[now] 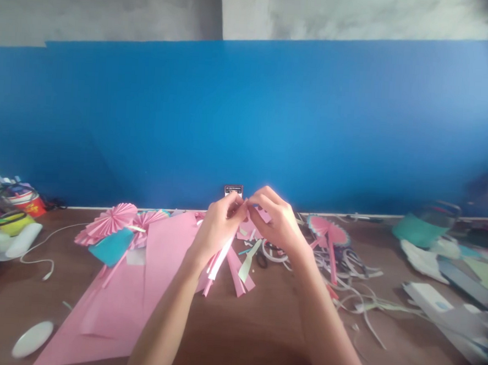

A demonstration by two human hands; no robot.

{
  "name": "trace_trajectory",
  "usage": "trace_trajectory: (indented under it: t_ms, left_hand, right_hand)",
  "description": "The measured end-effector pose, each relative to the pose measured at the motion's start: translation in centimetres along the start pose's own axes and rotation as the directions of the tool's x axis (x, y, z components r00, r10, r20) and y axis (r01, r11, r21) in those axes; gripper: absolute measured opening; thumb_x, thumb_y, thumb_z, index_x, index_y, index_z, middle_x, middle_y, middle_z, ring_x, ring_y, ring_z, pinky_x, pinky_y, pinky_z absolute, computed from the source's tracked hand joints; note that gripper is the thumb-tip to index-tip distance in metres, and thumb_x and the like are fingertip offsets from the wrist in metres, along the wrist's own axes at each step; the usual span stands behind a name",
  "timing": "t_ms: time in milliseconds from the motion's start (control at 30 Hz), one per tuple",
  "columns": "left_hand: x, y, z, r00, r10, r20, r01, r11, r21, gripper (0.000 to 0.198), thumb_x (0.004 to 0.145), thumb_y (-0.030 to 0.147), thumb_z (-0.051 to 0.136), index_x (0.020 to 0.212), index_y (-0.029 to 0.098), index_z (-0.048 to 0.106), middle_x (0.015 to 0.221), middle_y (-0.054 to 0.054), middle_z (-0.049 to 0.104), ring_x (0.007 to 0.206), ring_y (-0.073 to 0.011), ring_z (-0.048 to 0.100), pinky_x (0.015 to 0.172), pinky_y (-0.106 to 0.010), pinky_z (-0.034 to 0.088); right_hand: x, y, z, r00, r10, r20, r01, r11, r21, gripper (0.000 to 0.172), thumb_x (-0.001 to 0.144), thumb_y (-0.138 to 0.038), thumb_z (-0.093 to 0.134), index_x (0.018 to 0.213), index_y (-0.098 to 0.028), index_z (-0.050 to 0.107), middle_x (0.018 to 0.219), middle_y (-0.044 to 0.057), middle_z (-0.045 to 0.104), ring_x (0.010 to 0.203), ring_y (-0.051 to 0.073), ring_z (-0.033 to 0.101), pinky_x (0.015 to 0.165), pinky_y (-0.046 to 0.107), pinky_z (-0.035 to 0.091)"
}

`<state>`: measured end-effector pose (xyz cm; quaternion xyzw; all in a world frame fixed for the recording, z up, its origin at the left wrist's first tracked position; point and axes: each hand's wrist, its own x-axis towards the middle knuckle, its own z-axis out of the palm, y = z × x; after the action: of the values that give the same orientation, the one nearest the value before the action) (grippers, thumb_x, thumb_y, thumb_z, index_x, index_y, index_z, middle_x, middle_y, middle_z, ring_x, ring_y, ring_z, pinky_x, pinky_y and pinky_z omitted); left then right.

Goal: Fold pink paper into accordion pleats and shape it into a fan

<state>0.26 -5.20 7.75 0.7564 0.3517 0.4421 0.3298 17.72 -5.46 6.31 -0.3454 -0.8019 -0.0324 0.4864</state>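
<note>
Above the middle of the table my left hand (224,220) and my right hand (277,220) meet at the fingertips. Both are closed in a pinch, and whatever lies between the fingers is too small and hidden to name. Below my left hand show pink and white paper strips (221,260); I cannot tell if they are held or lie on the table. More pink folded strips (238,276) and a pale green paper scrap (249,261) lie just under the hands. Scissors (262,259), partly hidden, lie near my right wrist.
Large pink paper sheets (124,313) cover the left, with a pink pleated paper fan (115,219) and a teal paper piece (111,246). At right are another fan (327,231), tangled white strips (364,300) and a white box (429,297). Behind stands a blue wall (247,122).
</note>
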Motion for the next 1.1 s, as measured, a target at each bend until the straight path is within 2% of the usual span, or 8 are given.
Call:
trace_trajectory:
  t_ms: [200, 367, 567, 767, 1100]
  left_hand:
    - [0.1, -0.3, 0.0, 1.000, -0.005, 0.011, 0.005, 1.000, 0.016, 0.021, 0.098, 0.038, 0.050, 0.088, 0.020, 0.056, 0.078, 0.000, 0.065, 0.062, -0.0119, 0.057, 0.059, -0.023, 0.043]
    - [0.3, -0.8, 0.2, 0.999, -0.023, 0.033, 0.024, 0.999, -0.030, 0.018, 0.097, 0.036, 0.051, 0.091, 0.020, 0.056, 0.082, -0.002, 0.067, 0.066, -0.0130, 0.061, 0.062, -0.024, 0.047]
    - [0.3, -1.1, 0.3, 0.998, -0.034, 0.044, 0.037, 0.998, -0.056, 0.020, 0.097, 0.038, 0.051, 0.091, 0.020, 0.056, 0.081, -0.002, 0.066, 0.063, -0.0128, 0.061, 0.061, -0.024, 0.048]
    - [0.3, -1.0, 0.4, 1.000, -0.029, 0.011, 0.029, 0.999, -0.026, 0.024, 0.096, 0.042, 0.053, 0.088, 0.020, 0.057, 0.078, -0.002, 0.064, 0.064, -0.0133, 0.059, 0.058, -0.024, 0.046]
    - [0.4, -0.6, 0.5, 0.999, -0.002, -0.053, 0.001, 1.000, -0.015, 0.024, 0.096, 0.043, 0.054, 0.086, 0.021, 0.055, 0.073, 0.000, 0.063, 0.063, -0.0138, 0.059, 0.059, -0.023, 0.042]
  right_hand:
    - [0.0, 0.0, 0.2, 1.000, 0.012, -0.015, -0.012, 1.000, -0.011, 0.021, 0.093, -0.012, 0.052, 0.106, -0.023, 0.063, 0.096, 0.005, 0.061, 0.083, 0.017, 0.060, 0.071, 0.029, 0.049]
    - [0.0, 0.0, 0.2, 0.999, 0.026, -0.023, -0.026, 1.000, 0.011, 0.019, 0.092, -0.012, 0.052, 0.102, -0.023, 0.063, 0.094, 0.004, 0.061, 0.081, 0.016, 0.061, 0.071, 0.028, 0.048]
    - [0.0, 0.1, 0.0, 0.999, 0.048, 0.001, -0.048, 0.999, 0.011, 0.014, 0.092, -0.013, 0.051, 0.097, -0.023, 0.061, 0.092, 0.004, 0.059, 0.078, 0.016, 0.059, 0.070, 0.027, 0.047]
    - [0.1, -0.1, 0.1, 0.998, 0.060, 0.021, -0.059, 0.998, -0.039, 0.014, 0.093, -0.012, 0.050, 0.093, -0.022, 0.058, 0.092, 0.004, 0.060, 0.076, 0.015, 0.057, 0.067, 0.026, 0.046]
    - [-0.1, 0.1, 0.3, 0.996, 0.090, -0.015, -0.091, 0.992, -0.086, 0.011, 0.094, -0.014, 0.050, 0.098, -0.023, 0.056, 0.099, 0.005, 0.062, 0.074, 0.015, 0.056, 0.065, 0.027, 0.044]
